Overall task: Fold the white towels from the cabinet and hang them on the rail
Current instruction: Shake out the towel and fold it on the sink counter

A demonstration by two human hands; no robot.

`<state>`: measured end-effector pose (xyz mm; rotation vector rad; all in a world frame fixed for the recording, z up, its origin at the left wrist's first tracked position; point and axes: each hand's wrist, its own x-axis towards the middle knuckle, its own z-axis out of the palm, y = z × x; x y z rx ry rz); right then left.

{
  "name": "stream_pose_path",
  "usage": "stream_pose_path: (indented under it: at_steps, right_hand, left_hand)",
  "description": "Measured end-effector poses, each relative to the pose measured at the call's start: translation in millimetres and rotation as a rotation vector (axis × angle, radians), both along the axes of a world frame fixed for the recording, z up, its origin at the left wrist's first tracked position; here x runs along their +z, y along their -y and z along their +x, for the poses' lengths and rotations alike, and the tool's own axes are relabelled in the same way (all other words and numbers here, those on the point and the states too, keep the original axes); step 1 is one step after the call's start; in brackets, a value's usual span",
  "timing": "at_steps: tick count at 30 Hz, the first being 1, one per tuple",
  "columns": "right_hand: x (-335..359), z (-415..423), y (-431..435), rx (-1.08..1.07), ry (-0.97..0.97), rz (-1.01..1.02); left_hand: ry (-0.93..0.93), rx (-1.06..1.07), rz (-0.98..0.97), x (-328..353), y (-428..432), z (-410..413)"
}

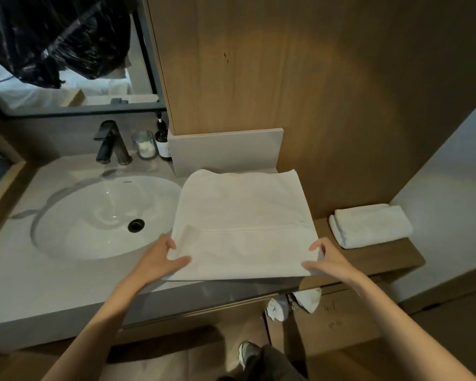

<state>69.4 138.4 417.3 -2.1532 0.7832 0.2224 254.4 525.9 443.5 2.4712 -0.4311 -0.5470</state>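
Left hand, right hand gripping towel, counter

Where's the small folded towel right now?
Head view, right side: the folded towel lies on the wooden ledge, just right of the spread towel.

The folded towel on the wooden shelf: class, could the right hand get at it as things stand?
Probably yes: the folded towel lies uncovered near the right hand, nothing between them; that hand would first release the flat towel.
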Motion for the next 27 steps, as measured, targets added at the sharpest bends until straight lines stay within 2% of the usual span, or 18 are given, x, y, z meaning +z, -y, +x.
stream_pose_path:
  at_steps: [3,5,9,12,16,21,27]
  right_hand:
    - [9.9,18.7,-10.4,-0.266,0.134,0.228]
    - [8.0,29.7,-14.7,-0.408,0.181,0.307]
    - [12.5,38.8,-15.6,-0.397,0.231,0.152]
    - [18.2,44.8,-8.9,-0.391,0.319,0.081]
    - [9.2,58.3,0.3,-0.293,0.287,-0.065]
    - [-10.7,68.4,4.2,-0.291,0.207,-0.231]
    - [-22.8,71.3,-0.7,-0.345,0.129,-0.364]
  left_hand:
    - [-0.026,0.103,-0.070,-8.1,17.9,2.9]
    - [0.006,0.212,-0.126,-11.0,25.9,5.9]
    - [0.148,0.294,-0.234,-0.3,35.5,6.6]
    - [0.187,0.316,-0.295,5.2,40.4,20.3]
    - [0.176,0.308,-0.207,-3.3,49.0,48.2]
    - [0.131,0.342,-0.020,-21.9,56.9,61.3]
    - [0.141,0.383,0.004,-42.7,52.0,61.5]
